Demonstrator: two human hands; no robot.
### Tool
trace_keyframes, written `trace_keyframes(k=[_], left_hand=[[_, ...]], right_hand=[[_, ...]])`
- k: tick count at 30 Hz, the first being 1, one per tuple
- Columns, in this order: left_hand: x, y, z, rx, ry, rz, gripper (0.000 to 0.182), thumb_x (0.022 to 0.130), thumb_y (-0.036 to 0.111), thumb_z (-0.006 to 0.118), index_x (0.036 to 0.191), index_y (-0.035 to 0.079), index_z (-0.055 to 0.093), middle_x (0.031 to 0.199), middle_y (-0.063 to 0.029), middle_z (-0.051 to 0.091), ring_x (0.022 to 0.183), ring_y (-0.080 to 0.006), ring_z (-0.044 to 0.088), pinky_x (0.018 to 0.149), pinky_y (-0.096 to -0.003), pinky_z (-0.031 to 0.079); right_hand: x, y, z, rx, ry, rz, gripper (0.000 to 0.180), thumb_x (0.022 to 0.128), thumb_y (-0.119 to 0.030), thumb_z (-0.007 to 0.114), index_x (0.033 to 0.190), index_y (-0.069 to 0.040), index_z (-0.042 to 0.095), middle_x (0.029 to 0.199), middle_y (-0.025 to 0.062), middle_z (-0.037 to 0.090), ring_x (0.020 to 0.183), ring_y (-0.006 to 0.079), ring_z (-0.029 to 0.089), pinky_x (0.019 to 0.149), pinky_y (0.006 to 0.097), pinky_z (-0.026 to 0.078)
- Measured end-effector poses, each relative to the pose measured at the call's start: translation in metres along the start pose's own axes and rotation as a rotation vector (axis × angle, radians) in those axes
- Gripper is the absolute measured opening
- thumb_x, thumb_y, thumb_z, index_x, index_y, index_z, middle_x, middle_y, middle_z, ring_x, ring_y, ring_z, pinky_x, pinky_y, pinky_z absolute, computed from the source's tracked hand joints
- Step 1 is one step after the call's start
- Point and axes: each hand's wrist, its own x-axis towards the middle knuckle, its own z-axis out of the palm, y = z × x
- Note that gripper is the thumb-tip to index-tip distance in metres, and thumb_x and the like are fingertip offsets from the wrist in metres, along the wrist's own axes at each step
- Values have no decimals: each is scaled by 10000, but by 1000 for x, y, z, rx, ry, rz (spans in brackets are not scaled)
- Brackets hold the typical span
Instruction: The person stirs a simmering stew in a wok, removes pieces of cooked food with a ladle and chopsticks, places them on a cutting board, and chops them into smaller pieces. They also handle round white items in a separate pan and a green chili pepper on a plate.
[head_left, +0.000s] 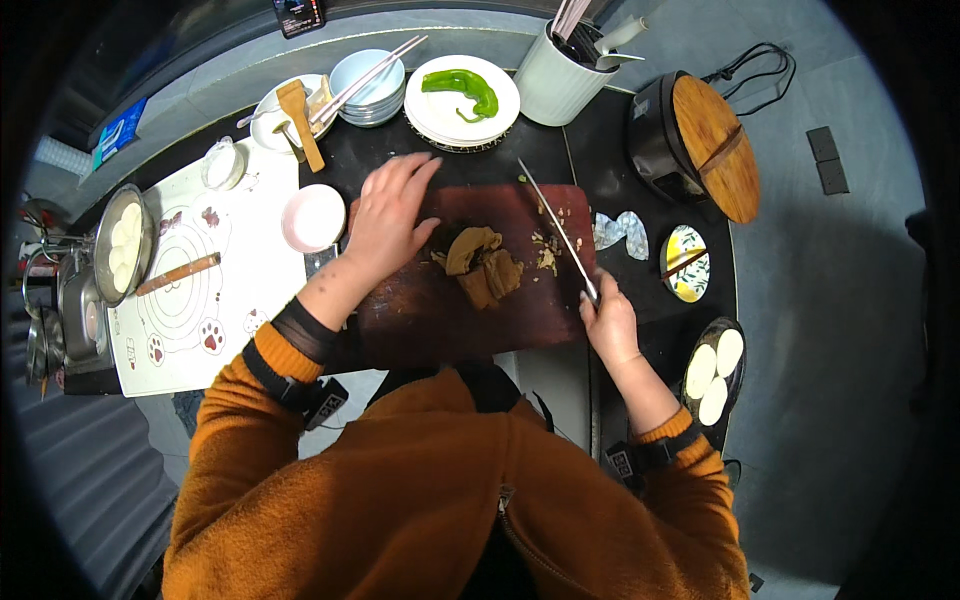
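My right hand (613, 321) grips the handle of a kitchen knife (556, 217) at the right side of a dark red-brown cutting board (420, 322). The blade points away from me and slants to the left over the board. Brown food pieces (487, 270), some folded and some cut, lie in the middle of the board. Small chopped bits (547, 253) are scattered between them and the blade. My left hand (394, 210) hovers around the board's upper left, fingers spread and holding nothing. It is apart from the brown pieces.
A pink bowl (313, 219) sits left of the board. Behind are stacked plates (424, 120) bearing a green pepper (465, 90), blue bowls (367, 75) and a utensil holder (551, 82). Left lies a white mat (255, 281) with a rolling pin (180, 274); right, a rice cooker (660, 142) and a pan (738, 382).
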Motion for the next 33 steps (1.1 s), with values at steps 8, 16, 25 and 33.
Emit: trace_keyframes(k=[8,16,25,33], left_hand=[[25,-5,18,176,-413,201,455,764,30,559,1218,41,539,928,-85,602,950,-275,547,924,-384,392],[40,-72,44,215,-465,256,190,791,56,515,967,67,585,918,-88,598,942,-265,545,883,-366,402],[10,-89,65,294,-440,302,220,771,70,512,976,60,590,872,-67,567,901,-248,536,857,-359,405],[15,-76,43,217,-262,307,179,775,68,525,937,54,600,876,-85,572,907,-262,543,836,-376,417]], right_hand=[[23,-60,13,10,-372,-118,166,871,-183,566,885,-30,502,737,195,624,738,396,618,649,488,487],[56,-70,64,89,-329,-121,194,888,-208,538,911,-19,501,780,209,621,775,404,612,673,487,485],[46,-70,107,-27,-363,-67,209,908,-232,519,893,-24,502,740,198,626,700,379,637,635,476,509],[45,-84,59,-96,-263,-159,199,905,-236,509,867,-41,521,714,178,633,701,373,640,622,485,504]])
